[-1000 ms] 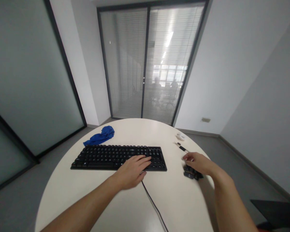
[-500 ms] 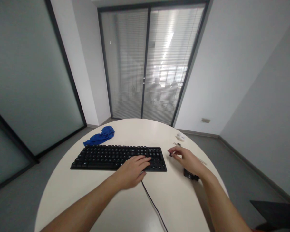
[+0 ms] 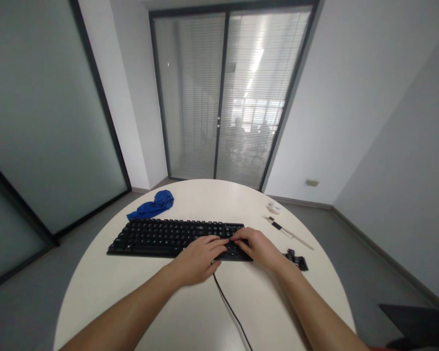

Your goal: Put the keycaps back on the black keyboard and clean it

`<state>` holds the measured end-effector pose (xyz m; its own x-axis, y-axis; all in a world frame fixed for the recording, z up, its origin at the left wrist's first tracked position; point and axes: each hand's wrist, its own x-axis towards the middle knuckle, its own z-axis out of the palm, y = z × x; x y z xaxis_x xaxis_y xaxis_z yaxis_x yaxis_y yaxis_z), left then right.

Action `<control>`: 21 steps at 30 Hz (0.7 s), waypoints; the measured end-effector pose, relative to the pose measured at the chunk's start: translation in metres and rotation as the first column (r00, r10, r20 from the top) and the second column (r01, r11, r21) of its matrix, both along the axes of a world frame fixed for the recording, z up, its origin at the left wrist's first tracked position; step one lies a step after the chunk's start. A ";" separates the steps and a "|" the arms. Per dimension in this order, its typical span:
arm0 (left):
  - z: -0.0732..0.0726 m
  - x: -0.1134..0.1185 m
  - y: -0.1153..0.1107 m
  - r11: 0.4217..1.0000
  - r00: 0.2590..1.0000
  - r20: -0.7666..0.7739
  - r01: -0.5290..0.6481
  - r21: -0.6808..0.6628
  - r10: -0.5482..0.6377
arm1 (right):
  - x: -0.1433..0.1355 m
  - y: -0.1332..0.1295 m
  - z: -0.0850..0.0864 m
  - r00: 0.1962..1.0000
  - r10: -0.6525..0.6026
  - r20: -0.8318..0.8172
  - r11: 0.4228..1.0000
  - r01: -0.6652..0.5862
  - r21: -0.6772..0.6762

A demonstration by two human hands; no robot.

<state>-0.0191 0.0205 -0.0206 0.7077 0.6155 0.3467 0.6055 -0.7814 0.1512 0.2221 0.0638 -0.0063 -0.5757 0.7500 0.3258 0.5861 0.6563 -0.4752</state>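
A black keyboard (image 3: 153, 239) lies on the round, pale table (image 3: 205, 197). My left hand (image 3: 199, 261) rests over its right part, fingers stretched out on the keys near the number pad. My right hand (image 3: 256, 247) is at the number pad, its fingertips almost meeting those of the left. Thumb and fingers are pinched on a small dark keycap, now mostly hidden by the fingers. Beside my right forearm sits a small heap of black keycaps (image 3: 300, 263), partly covered by the arm. A black cable (image 3: 229, 302) runs from the keyboard toward me.
A crumpled blue cloth (image 3: 153, 204) lies behind the keyboard at the left. On the right are a thin, light-coloured stick with a dark band (image 3: 296, 237) and some small white items (image 3: 273, 208). The table's curved edge runs close behind these things.
My right hand has moved left from beside the keyboard onto its number pad, carrying the small dark keycap. This uncovers the stick and the keycap heap. My left hand has stayed in place.
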 end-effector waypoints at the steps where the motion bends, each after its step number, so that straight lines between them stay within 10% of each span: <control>1: 0.000 0.000 0.000 1.000 1.000 -0.001 0.000 0.000 0.000 | 0.000 0.000 0.000 1.000 -0.005 0.010 1.000 0.005 0.009; 21: 0.001 0.000 0.000 1.000 1.000 -0.011 -0.003 -0.005 0.003 | 0.007 0.001 0.000 0.991 -0.093 0.098 0.989 0.080 0.128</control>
<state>-0.0194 0.0206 -0.0193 0.7097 0.6194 0.3357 0.6095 -0.7788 0.1486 0.2286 0.0653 -0.0061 -0.5458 0.7560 0.3614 0.6848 0.6509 -0.3275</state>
